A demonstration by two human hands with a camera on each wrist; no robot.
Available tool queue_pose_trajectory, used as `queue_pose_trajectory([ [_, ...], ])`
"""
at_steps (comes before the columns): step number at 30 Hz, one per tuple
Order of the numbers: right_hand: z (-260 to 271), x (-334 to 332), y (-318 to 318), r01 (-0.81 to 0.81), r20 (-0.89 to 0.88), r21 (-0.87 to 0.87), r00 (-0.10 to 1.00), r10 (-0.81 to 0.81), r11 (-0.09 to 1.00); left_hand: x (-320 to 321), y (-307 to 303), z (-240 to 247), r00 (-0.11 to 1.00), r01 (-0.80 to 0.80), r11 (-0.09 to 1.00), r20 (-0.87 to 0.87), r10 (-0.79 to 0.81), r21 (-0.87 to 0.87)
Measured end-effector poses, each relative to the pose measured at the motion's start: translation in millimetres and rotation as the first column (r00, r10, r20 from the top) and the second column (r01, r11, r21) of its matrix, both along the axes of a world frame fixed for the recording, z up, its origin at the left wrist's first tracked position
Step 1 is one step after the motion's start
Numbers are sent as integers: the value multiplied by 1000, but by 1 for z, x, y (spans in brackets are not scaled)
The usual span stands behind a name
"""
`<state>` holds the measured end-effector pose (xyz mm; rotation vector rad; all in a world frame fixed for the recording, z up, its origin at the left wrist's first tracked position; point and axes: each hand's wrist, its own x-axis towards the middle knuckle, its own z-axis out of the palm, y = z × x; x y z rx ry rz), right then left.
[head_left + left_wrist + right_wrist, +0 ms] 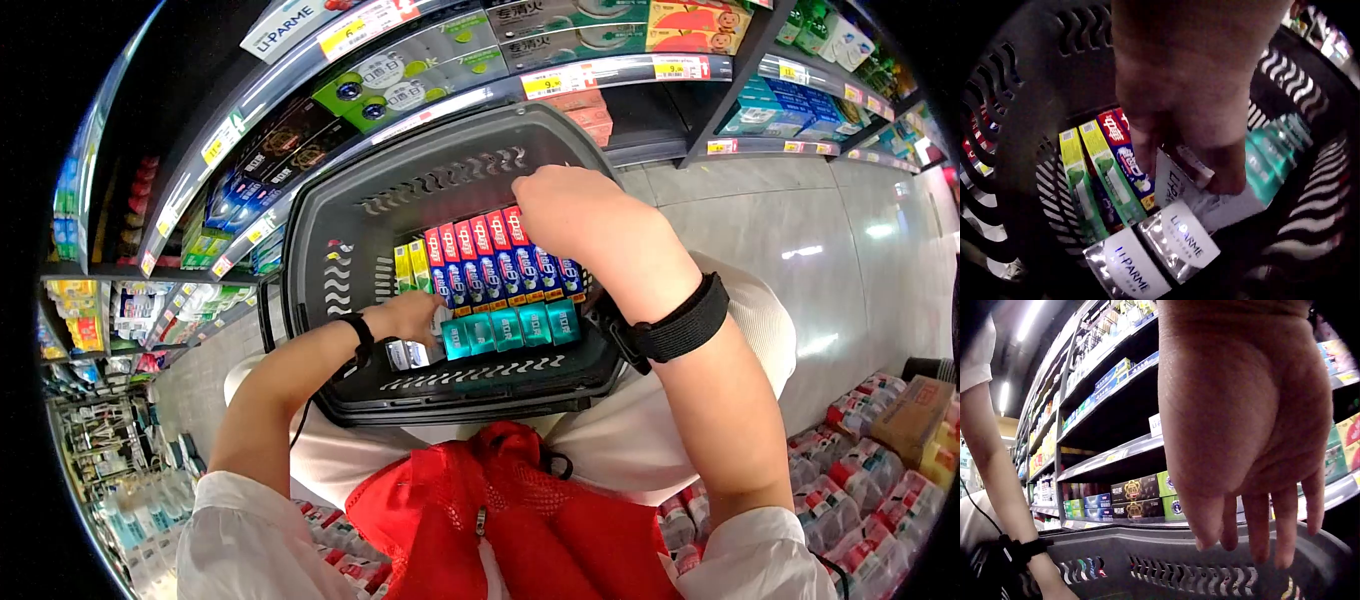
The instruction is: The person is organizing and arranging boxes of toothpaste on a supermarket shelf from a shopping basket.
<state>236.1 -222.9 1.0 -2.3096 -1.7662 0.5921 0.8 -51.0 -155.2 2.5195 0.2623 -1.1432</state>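
Note:
My left hand [402, 317] reaches down into the dark grey shopping basket [352, 393] and grips a white LI-PARME toothpaste box [1175, 181], which stands tilted between thumb and fingers. Two more silver-and-white LI-PARME boxes [1127, 265] stand just below it. A row of teal boxes [505, 328] lies to its right, with red-and-blue toothpaste boxes [478, 265] behind them. Two yellow-and-green boxes [404, 262] stand at the row's left end. Over the basket's right side hangs my right hand [572, 205], its fingers extended downward and holding nothing in the right wrist view.
Shelves of boxed toothpaste [400, 78] with price tags curve round the basket's far side and left. The tiled floor [800, 230] shows at the right. Packs of red-and-white bottles [865, 470] and a cardboard carton [912, 408] stand at the lower right.

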Motion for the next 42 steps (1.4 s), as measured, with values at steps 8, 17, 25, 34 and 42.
queue_pose_trajectory([
  [8,-17,8,5,-53,23,-11,998,53,999,5,35,142,910,-255,963,315,268,-82],
  [17,-18,-5,23,7,-367,146,929,48,989,-26,58,174,166,-405,250,198,966,-879],
  [25,14,-19,53,368,-772,245,634,-49,897,-8,50,145,105,-400,-181,-241,965,-898],
  [34,-9,-33,88,628,-954,98,279,-105,772,-19,43,170,161,-438,-30,-111,981,-898],
  [42,-26,-35,87,583,-973,113,231,-30,805,-25,44,177,155,-404,48,-17,988,-914],
])
